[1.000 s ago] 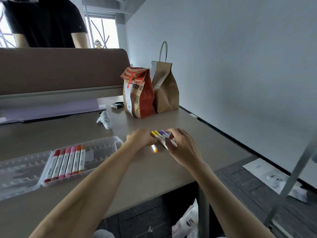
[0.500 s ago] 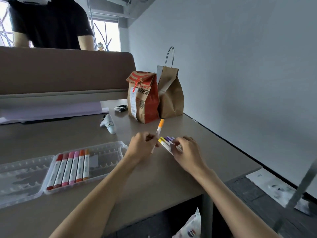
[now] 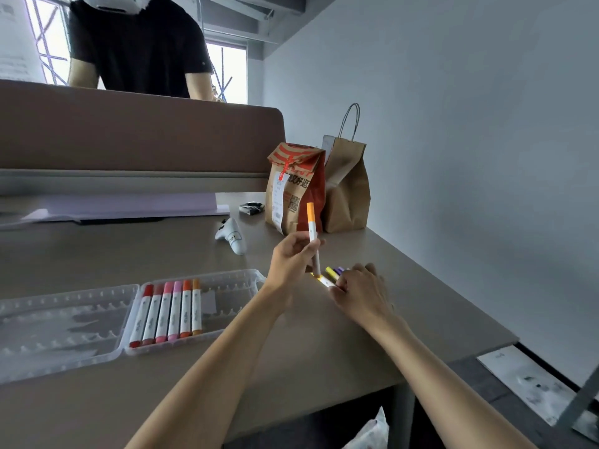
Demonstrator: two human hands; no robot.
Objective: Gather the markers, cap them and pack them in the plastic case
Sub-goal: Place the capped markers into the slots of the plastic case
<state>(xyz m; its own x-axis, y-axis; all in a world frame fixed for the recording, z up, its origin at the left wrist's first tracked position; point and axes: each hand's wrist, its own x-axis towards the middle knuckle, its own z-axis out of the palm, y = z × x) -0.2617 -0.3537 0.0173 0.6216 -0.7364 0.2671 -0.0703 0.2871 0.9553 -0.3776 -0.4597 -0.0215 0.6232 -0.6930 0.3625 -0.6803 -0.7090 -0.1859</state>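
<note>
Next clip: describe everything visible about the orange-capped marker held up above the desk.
The orange-capped marker has a white barrel, plastic by its look, with the orange cap on its top end. It stands nearly upright, leaning slightly. The left hand pinches it at mid-barrel; below the grip it looks grey, in shadow. Its bottom end is close above the yellow and purple markers under the right hand; contact cannot be told.
</note>
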